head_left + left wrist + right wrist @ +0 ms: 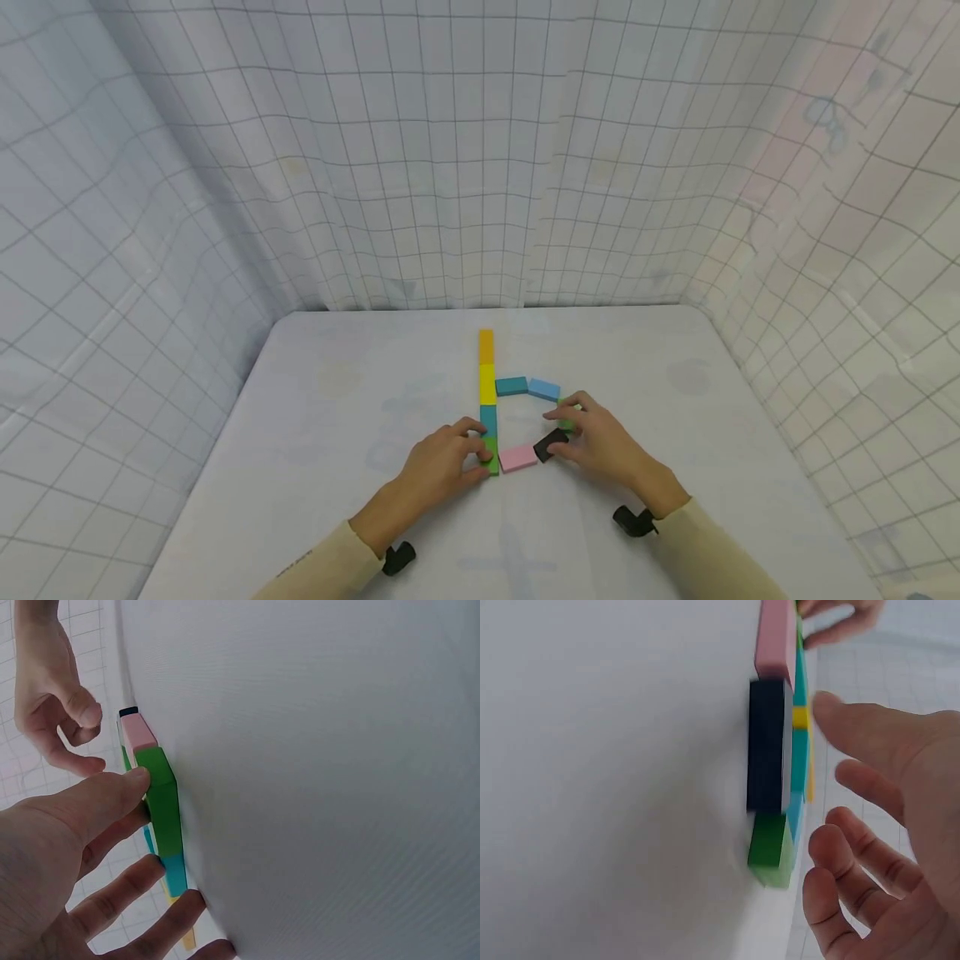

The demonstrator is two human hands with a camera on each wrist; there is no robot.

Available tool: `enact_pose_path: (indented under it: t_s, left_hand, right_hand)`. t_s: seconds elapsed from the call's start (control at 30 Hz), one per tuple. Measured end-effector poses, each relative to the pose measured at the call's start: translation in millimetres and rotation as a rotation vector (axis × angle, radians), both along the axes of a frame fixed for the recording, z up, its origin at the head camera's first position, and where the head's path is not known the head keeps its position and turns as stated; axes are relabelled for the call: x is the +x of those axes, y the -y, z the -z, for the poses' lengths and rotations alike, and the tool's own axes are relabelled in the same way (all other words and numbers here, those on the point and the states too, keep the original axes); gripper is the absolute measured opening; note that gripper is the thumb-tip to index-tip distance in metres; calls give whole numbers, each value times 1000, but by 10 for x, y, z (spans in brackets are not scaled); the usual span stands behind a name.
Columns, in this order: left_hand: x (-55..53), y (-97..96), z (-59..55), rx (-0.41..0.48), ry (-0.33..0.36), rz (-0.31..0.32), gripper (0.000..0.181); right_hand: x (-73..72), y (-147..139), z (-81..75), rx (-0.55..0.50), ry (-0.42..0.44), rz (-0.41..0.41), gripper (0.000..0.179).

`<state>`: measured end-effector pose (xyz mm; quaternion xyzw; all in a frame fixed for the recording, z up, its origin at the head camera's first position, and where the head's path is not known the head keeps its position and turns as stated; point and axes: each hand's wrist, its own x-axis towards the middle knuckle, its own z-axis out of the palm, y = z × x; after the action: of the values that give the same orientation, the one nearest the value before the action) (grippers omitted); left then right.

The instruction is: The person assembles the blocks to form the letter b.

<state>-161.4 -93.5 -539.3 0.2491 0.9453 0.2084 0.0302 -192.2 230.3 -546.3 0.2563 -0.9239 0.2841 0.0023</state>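
My left hand [447, 461] touches a green block [165, 814] at the near end of a straight column, with its thumb on that block and its other fingers spread along the column's left side. Farther up the column come teal [488, 419], yellow [487, 384] and orange [487, 346] blocks. To the right a curve is laid of dark teal [512, 386], light blue [543, 389], green [769, 844], black [766, 746] and pink [517, 457] blocks. Over the black and green blocks hovers my right hand [603, 446], its fingers relaxed and apart from them in the right wrist view.
A white cloth covers the table [330, 433]. Grid-patterned curtains [450, 167] hang behind it and along both sides. Each wrist carries a small black camera, one by the left sleeve [399, 558] and one by the right sleeve [633, 522].
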Motion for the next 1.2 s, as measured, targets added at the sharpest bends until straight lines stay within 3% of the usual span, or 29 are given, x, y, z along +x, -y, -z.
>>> enact_pose_path:
  t_s: [0.17, 0.37, 1.2]
  left_hand:
    - [1, -3, 0, 9, -16, 5, 13]
    - [-1, -6, 9, 7, -7, 4, 12]
    - [-8, 5, 27, 6, -18, 0, 11]
  right_hand:
    - [-108, -134, 29, -82, -36, 95, 48]
    - [-145, -169, 86, -116, 29, 166, 44]
    - [-115, -130, 125, -142, 43, 166, 42]
